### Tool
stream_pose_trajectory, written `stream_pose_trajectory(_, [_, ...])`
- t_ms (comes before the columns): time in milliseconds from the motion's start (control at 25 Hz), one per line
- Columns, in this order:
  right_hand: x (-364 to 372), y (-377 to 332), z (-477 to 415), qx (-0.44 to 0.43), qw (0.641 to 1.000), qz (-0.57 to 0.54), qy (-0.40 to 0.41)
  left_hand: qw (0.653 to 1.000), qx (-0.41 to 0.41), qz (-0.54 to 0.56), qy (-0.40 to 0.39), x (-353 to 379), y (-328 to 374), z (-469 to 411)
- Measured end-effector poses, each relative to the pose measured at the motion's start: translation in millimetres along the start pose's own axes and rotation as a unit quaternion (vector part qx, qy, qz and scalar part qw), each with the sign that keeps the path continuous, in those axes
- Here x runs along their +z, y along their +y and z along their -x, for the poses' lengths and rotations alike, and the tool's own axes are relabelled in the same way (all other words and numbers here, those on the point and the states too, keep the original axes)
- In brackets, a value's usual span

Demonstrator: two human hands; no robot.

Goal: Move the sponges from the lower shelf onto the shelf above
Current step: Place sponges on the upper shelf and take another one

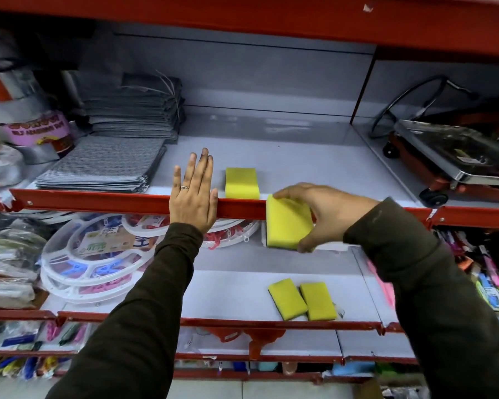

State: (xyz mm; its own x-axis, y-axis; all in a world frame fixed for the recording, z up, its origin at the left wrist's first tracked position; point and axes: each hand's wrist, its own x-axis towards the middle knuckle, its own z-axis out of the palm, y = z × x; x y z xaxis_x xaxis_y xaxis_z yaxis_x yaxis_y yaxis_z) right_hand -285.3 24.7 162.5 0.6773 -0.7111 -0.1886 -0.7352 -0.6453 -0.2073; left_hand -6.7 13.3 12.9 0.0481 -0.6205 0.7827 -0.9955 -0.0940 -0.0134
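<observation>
- Head view: upper shelf (271, 145) already has one sponge (241, 182) near its front edge.
- Lower shelf (228, 289) has two sponges (302, 301) left.
- Right hand (326, 210) grip is clamped on a third sponge (288, 226) at the red lip, so next it needs lifting over and setting down.
- Left hand (195, 194) lies flat and loose, holding nothing.

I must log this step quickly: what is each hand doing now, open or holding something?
Left hand: open, fingers flat, resting on the upper shelf edge, holding nothing.
Right hand: closed on a yellow sponge, at the upper shelf edge.
</observation>
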Motion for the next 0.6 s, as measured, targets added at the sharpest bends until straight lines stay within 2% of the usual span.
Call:
stream_pose_trajectory(160, [-39, 16, -31, 0.022, 0.997, 0.041, 0.056, 1.0, 0.004, -0.004, 0.003, 2, -1, 0])
stream_pose_trajectory(440, [-32, 39, -103, 0.059, 0.994, 0.087, 0.013, 1.0, 0.01, -0.014, 0.023, 8, -3, 1])
stream_pose_trajectory(600, [-20, 45, -123, 0.045, 0.997, 0.063, -0.02, 0.999, 0.013, -0.025, 0.026, 9, -3, 1])
